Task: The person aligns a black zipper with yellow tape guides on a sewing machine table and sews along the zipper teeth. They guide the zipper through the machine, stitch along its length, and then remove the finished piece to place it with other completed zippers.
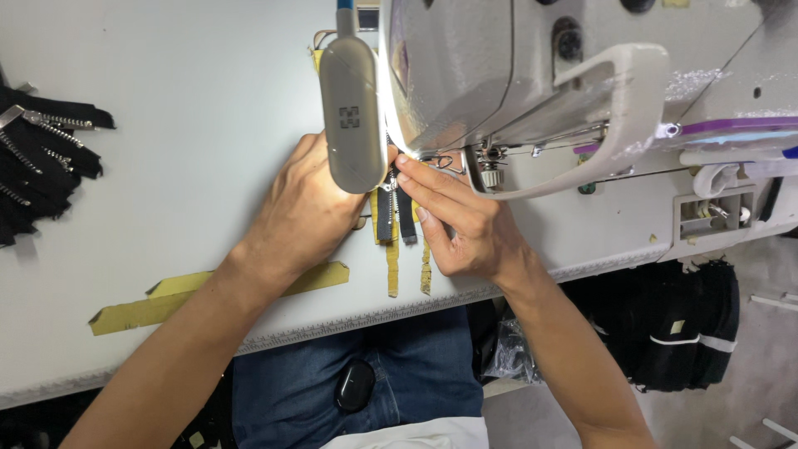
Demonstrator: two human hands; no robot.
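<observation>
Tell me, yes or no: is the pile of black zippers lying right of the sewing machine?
No, the black zippers lie at the table's far left edge.

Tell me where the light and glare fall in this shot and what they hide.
Head view: the lamp on the sewing machine throws a bright white streak along the machine's edge, washing out the needle area; the zipper is partly hidden by the lamp between the left hand and right hand; the table is evenly lit; the zipper pile and the space below are dark.

Single head view — steep downward, close over sewing table point(166, 125).
</observation>
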